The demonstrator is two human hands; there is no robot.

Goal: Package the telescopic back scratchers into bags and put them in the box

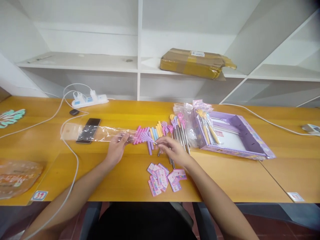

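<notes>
My left hand (117, 148) pinches a long clear plastic bag (105, 134) that stretches left across a dark phone (89, 130). In my right hand (173, 150) is a back scratcher with a purple hand-shaped head (145, 137), gripped by its metal rod. That head lies at the bag's right end; whether it is inside, I cannot tell. Beyond my hands, pink grip sleeves (138, 134), blue sleeves (154, 133) and orange sleeves (159, 127) lie in a row. Several back scratchers (183, 135) with metal rods are beside them. Small printed cards (160, 178) are piled nearer me.
A purple display box (250, 151) at right holds bagged back scratchers (207, 128). A power strip (90, 100) and a white cable (75, 151) are at left, the cable crossing over my left forearm. A taped carton (190, 63) sits on the shelf behind.
</notes>
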